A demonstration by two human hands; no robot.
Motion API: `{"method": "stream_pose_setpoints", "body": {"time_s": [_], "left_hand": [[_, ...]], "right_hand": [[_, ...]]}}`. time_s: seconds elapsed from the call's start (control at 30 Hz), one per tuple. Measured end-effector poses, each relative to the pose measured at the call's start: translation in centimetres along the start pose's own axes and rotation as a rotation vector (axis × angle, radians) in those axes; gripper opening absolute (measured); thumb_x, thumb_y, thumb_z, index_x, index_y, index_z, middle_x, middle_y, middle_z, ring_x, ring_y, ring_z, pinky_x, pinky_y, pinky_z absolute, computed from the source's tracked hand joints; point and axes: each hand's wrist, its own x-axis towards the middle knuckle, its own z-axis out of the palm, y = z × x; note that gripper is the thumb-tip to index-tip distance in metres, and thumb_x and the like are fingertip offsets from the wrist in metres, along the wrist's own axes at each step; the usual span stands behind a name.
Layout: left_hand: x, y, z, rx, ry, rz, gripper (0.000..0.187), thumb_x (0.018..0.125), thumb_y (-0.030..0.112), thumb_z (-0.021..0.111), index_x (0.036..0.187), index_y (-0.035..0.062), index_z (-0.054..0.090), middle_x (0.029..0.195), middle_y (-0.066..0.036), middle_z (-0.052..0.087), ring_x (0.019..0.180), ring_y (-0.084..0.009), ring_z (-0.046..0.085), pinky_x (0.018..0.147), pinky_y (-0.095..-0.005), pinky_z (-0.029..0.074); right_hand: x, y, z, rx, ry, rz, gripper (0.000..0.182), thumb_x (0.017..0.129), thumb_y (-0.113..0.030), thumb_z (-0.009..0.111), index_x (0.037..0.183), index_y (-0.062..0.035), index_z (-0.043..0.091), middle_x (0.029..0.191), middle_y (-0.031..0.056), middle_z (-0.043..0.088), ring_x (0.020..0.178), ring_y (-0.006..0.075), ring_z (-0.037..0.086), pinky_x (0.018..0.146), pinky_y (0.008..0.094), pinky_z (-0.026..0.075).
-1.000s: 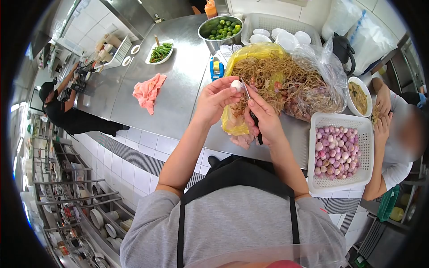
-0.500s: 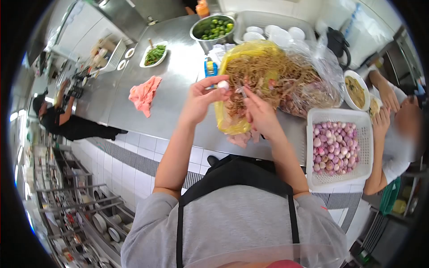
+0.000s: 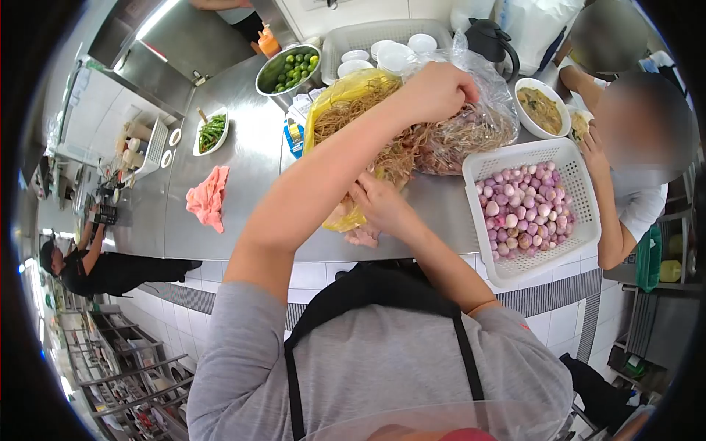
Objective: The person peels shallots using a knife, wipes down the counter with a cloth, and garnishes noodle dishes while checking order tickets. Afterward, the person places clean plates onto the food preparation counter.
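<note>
My left arm reaches across to the right, and my left hand (image 3: 443, 90), its fingers curled down, is above the clear plastic bag (image 3: 485, 136) of dry stalks and shallots. What those fingers hold, if anything, is hidden. Below the left forearm, my right hand (image 3: 381, 204) is closed near the front of the yellow bag (image 3: 323, 110) of dry roots and stalks; its fingertips are partly covered, and I cannot make out what they hold. To the right, a white perforated basket (image 3: 489, 264) holds many purple shallots (image 3: 523, 209).
Behind the bags are a metal bowl (image 3: 273, 95) of green limes and a white basket (image 3: 338, 35) with small dishes. A pink cloth (image 3: 208, 198) and a dish of greens (image 3: 212, 134) lie left. A co-worker's hand (image 3: 594, 149) is near a soup bowl (image 3: 543, 108).
My left hand has swung right, across my right arm, from the yellow bag to the clear bag; the pale peeled piece it held no longer shows. My right hand has moved slightly nearer me. The view has shifted.
</note>
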Motion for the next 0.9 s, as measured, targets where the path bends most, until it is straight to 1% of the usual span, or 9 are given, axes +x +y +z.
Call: {"method": "stream_pose_setpoints", "body": {"time_s": [0.13, 0.2, 0.23, 0.37, 0.43, 0.53, 0.6, 0.7, 0.9], "left_hand": [[2.4, -3.2, 4.5, 0.409, -0.249, 0.035, 0.014, 0.068, 0.009, 0.053, 0.075, 0.0079, 0.065, 0.073, -0.014, 0.062, 0.07, -0.028, 0.061, 0.065, -0.0376, 0.048], [3.0, -4.3, 6.6, 0.485, -0.27, -0.004, 0.013, 0.067, 0.011, 0.054, 0.072, 0.0065, 0.065, 0.074, -0.015, 0.062, 0.072, -0.0296, 0.061, 0.065, -0.0384, 0.048], [3.6, -4.6, 7.4, 0.481, -0.302, -0.041, 0.021, 0.065, 0.01, 0.054, 0.083, 0.0137, 0.066, 0.079, -0.014, 0.062, 0.076, -0.0305, 0.059, 0.07, -0.0397, 0.047], [5.3, -6.0, 10.8, 0.435, -0.318, 0.126, 0.019, 0.065, 0.011, 0.055, 0.081, 0.0116, 0.065, 0.081, -0.015, 0.061, 0.078, -0.031, 0.059, 0.07, -0.0401, 0.047], [5.6, -5.9, 11.3, 0.62, -0.325, 0.139, 0.018, 0.065, 0.014, 0.057, 0.081, 0.0098, 0.064, 0.083, -0.015, 0.061, 0.079, -0.031, 0.058, 0.071, -0.0403, 0.047], [6.3, -4.2, 10.2, 0.622, -0.475, 0.085, 0.021, 0.064, 0.016, 0.058, 0.083, 0.0086, 0.064, 0.083, -0.016, 0.061, 0.08, -0.0312, 0.058, 0.071, -0.0399, 0.047], [6.8, -3.4, 9.5, 0.753, -0.593, 0.096, 0.023, 0.063, 0.013, 0.057, 0.084, 0.0087, 0.063, 0.081, -0.016, 0.061, 0.079, -0.0314, 0.058, 0.07, -0.0396, 0.047], [7.0, -4.5, 8.7, 0.737, -0.717, 0.129, 0.022, 0.062, 0.01, 0.055, 0.083, 0.0076, 0.063, 0.08, -0.016, 0.061, 0.077, -0.0321, 0.058, 0.068, -0.0394, 0.047], [6.3, -3.5, 6.8, 0.815, -0.738, -0.033, 0.021, 0.061, 0.009, 0.056, 0.081, 0.0056, 0.06, 0.075, -0.014, 0.061, 0.071, -0.0305, 0.058, 0.064, -0.0373, 0.046]], "right_hand": [[-0.9, 0.7, 0.0, -0.054, -0.003, 0.003, 0.021, 0.085, -0.017, 0.042, 0.094, 0.0008, 0.048, 0.073, 0.0242, 0.055, 0.065, 0.0409, 0.053, 0.059, 0.0476, 0.041], [-1.2, 2.6, 0.6, -0.242, -0.007, -0.228, 0.023, 0.085, -0.019, 0.042, 0.083, 0.0014, 0.051, 0.07, 0.023, 0.055, 0.064, 0.0404, 0.053, 0.058, 0.0476, 0.041], [-1.2, 2.8, 0.6, -0.243, 0.001, -0.225, 0.023, 0.085, -0.019, 0.042, 0.083, 0.0014, 0.051, 0.07, 0.023, 0.055, 0.064, 0.0404, 0.053, 0.058, 0.0476, 0.041], [-1.6, 3.1, 0.9, -0.178, 0.094, -0.155, 0.027, 0.085, -0.022, 0.04, 0.077, 0.0004, 0.053, 0.066, 0.0216, 0.055, 0.062, 0.038, 0.055, 0.058, 0.0468, 0.042], [-2.3, 3.0, 0.6, -0.156, 0.127, -0.09, 0.027, 0.085, -0.022, 0.039, 0.078, -0.0002, 0.053, 0.065, 0.0211, 0.055, 0.061, 0.0372, 0.055, 0.058, 0.0465, 0.042], [-2.7, 1.1, -0.7, -0.254, 0.059, 0.026, 0.025, 0.086, -0.023, 0.039, 0.085, -0.0013, 0.051, 0.065, 0.0191, 0.057, 0.061, 0.0356, 0.056, 0.058, 0.0464, 0.043], [-2.6, -0.1, -1.6, -0.081, -0.029, 0.174, 0.028, 0.086, -0.025, 0.04, 0.1, -0.0023, 0.048, 0.066, 0.0176, 0.058, 0.061, 0.0354, 0.057, 0.058, 0.0461, 0.043], [-2.6, 0.1, -1.6, -0.123, 0.036, 0.145, 0.034, 0.087, -0.025, 0.04, 0.113, -0.0032, 0.043, 0.066, 0.0181, 0.059, 0.059, 0.0354, 0.057, 0.058, 0.0453, 0.044], [-1.9, -0.3, -1.7, -0.126, -0.029, 0.176, 0.038, 0.086, -0.025, 0.04, 0.118, -0.004, 0.041, 0.07, 0.0189, 0.059, 0.064, 0.035, 0.058, 0.058, 0.0452, 0.044]]}}
